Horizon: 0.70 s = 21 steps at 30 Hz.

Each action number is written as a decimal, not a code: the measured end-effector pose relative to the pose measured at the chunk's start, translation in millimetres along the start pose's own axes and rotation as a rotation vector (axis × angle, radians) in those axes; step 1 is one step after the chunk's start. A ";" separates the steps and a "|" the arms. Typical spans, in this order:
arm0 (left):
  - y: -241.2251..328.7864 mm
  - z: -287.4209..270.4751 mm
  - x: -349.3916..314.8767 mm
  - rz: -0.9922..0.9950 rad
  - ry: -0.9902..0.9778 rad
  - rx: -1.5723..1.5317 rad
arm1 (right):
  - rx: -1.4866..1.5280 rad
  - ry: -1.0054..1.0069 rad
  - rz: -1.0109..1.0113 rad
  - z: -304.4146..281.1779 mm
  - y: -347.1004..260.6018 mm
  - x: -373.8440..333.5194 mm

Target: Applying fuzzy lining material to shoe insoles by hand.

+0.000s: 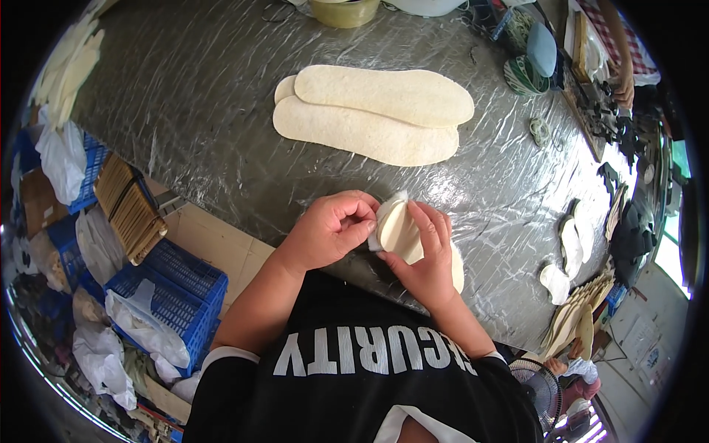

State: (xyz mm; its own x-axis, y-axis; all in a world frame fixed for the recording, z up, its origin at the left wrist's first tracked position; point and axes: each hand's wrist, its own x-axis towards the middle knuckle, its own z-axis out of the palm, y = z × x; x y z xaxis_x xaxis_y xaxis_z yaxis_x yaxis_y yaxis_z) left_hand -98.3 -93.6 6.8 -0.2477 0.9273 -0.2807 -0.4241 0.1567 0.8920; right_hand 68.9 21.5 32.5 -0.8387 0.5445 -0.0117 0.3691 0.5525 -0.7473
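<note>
My right hand [432, 262] grips a pair of cream, felt-like insoles [399, 227] near the table's front edge, thumb below and fingers over the far side. Their rounded ends face up, with white fuzz along the rim, and a long part reaches past my right wrist. Close beside that rim, my left hand [325, 230] is closed in a pinch of thumb and fingers; whatever lies between the fingertips is too small to make out. Farther away, several cream insoles lie flat and overlapping, an upper insole [384, 94] partly covering a nearer insole [354, 133].
Plastic film covers the dark table [207, 125]. Bowls, including a yellow bowl [344, 12], stand at the far edge. A patterned cup [526, 75] and string coil [540, 132] sit at right. Blue crates [173, 292] fill the left side; a fan [535, 387] stands lower right.
</note>
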 end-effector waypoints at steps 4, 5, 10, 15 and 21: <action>5.0 2.4 0.1 0.011 -0.001 0.010 | 0.003 0.015 0.001 2.2 2.0 -0.9; 6.2 3.0 0.1 0.000 0.005 0.032 | -0.007 0.024 -0.003 3.0 2.8 -1.5; 0.1 7.6 -6.5 0.036 -0.001 -0.058 | -0.031 0.070 -0.032 10.1 2.8 -5.1; -10.3 16.4 -9.3 0.009 0.090 -0.161 | -0.015 0.133 -0.014 12.8 4.8 -10.0; -15.2 9.0 -18.5 0.031 0.130 -0.207 | -0.042 0.028 -0.062 -13.2 22.7 14.2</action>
State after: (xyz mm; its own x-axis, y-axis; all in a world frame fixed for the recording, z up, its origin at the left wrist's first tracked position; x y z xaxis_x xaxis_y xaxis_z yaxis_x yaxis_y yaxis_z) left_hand -79.4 -110.1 1.6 -0.3682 0.8767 -0.3096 -0.5805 0.0433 0.8131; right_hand 70.7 50.2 24.2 -0.8493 0.5252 0.0529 0.3336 0.6117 -0.7174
